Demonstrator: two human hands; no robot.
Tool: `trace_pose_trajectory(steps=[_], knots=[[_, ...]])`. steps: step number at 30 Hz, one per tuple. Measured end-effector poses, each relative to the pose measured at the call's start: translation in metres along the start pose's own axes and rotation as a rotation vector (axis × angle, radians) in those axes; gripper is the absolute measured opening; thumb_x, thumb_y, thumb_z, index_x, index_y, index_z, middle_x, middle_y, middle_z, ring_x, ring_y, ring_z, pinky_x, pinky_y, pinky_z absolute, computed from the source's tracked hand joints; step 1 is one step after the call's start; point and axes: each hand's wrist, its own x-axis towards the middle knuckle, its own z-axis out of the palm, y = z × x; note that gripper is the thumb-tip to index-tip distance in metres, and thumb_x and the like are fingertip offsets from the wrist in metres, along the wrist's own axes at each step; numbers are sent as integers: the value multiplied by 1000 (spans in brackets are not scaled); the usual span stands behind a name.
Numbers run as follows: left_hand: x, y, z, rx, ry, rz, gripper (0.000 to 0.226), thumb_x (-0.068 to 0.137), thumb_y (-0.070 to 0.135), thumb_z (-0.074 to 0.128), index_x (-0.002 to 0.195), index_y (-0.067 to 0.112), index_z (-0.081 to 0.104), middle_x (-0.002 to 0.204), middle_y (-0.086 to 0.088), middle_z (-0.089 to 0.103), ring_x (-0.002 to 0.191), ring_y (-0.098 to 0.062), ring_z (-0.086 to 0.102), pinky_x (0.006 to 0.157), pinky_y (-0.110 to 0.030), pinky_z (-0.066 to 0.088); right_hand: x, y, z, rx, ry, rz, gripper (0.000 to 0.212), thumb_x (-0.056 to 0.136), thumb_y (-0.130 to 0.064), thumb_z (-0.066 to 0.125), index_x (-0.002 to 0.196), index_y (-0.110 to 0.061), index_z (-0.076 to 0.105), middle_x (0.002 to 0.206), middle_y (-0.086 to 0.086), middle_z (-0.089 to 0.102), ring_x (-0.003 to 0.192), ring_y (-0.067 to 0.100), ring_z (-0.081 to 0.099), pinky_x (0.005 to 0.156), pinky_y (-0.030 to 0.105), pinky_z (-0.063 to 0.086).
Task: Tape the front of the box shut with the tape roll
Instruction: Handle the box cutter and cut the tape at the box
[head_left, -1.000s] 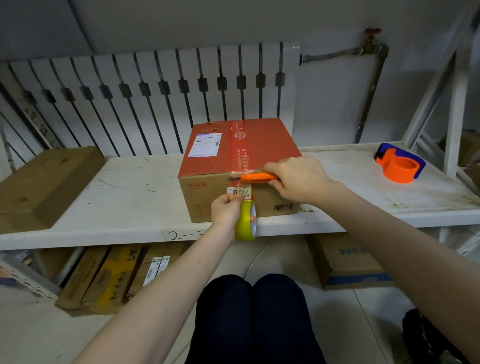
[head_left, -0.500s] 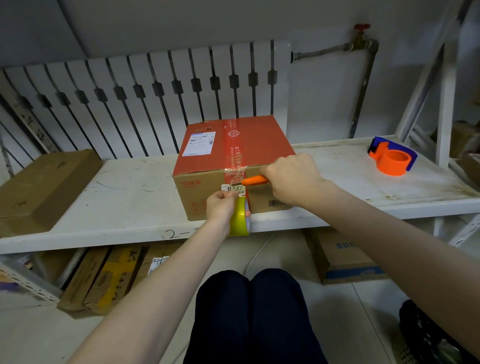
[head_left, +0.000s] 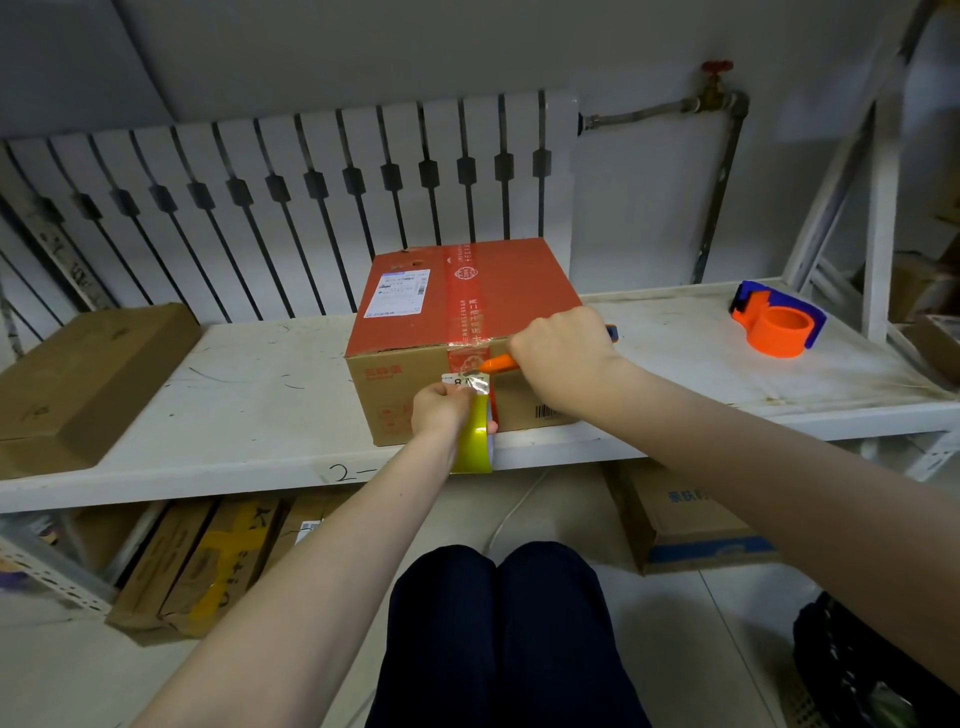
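Head view — my left hand (head_left: 441, 410) grips the tape roll (head_left: 474, 441) against the box (head_left: 457, 338) front at the shelf (head_left: 234, 415) front edge — my right hand (head_left: 563, 353) clenches an orange cutter (head_left: 498, 364) at the tape.

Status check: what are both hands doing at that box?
Left hand grips tape roll at box front. Right hand holds orange cutter at the tape. Nothing blocking.

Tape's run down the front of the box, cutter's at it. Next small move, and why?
Probably draw the orange utility knife in the right hand across the clear strip. The left hand holds the yellow-green tape roll low against the red-topped cardboard box, so the strip looks taut with the tip already at it.
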Motion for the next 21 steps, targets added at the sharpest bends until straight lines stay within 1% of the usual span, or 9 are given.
trace_pose_trajectory(steps=[2, 5, 9, 12, 15, 16, 18, 19, 21], knots=[[-2, 2, -1, 3, -5, -5, 23, 87, 11, 63, 69, 17, 49, 74, -7, 59, 23, -11, 52, 39, -22, 49, 1, 0, 0, -15, 4, 3, 16, 92, -9, 48, 79, -18, 46, 58, -1, 33, 61, 17, 42, 60, 31, 34], [-3, 5, -4, -1, -14, -8, 25, 86, 11, 64, 68, 19, 49, 72, -5, 58, 25, -13, 54, 52, -28, 54, 1, 2, 2, 4, -40, 35, 15, 92, -9, 48, 79, -17, 50, 58, -1, 35, 60, 17, 44, 60, 32, 35], [5, -8, -10, 45, 2, -66, 18, 81, 6, 67, 67, 13, 57, 90, -20, 68, 65, -32, 70, 72, -47, 60, -3, 11, 16, 24, -68, 83, 8, 92, -16, 53, 85, -16, 57, 60, -1, 44, 49, 14, 40, 56, 30, 37], [-6, -19, -16, 8, -29, -134, 17, 83, -1, 64, 73, 5, 53, 66, -18, 60, 29, -19, 57, 32, -27, 50, -6, 23, 20, 163, -25, 52, 9, 91, -27, 52, 95, -23, 59, 70, -2, 55, 55, 14, 49, 53, 27, 38], [-7, -27, -14, 2, -59, -163, 19, 85, -4, 60, 72, 5, 51, 45, -12, 58, 22, -14, 50, 26, -21, 41, -8, 38, 12, 355, 20, 36, 12, 91, -30, 48, 94, -26, 59, 73, -4, 57, 64, 15, 55, 53, 25, 39], [-7, -27, -12, -10, -54, -158, 21, 86, -4, 60, 70, 6, 50, 47, -13, 59, 27, -15, 54, 31, -22, 46, -8, 41, 10, 438, 72, 72, 13, 91, -30, 46, 94, -26, 58, 72, -5, 55, 66, 17, 54, 53, 25, 37], [-4, -25, -9, -1, -69, -133, 22, 83, -2, 63, 67, 7, 51, 70, -19, 61, 54, -25, 63, 61, -37, 60, -2, 42, 12, 588, 193, 199, 15, 91, -27, 42, 98, -25, 56, 75, -2, 55, 69, 22, 52, 54, 27, 35], [0, -24, -8, 12, -68, -118, 22, 81, -1, 65, 66, 8, 53, 77, -19, 61, 65, -28, 63, 73, -43, 59, 2, 41, 15, 638, 227, 257, 22, 91, -27, 41, 107, -25, 56, 81, 1, 57, 73, 24, 54, 57, 29, 38], [-2, -17, -9, 19, -71, -94, 19, 81, 1, 66, 68, 10, 55, 78, -18, 62, 65, -27, 61, 72, -39, 58, 13, 37, 23, 642, 201, 327, 39, 93, -29, 37, 130, -23, 48, 100, 8, 58, 85, 29, 57, 67, 35, 45]])
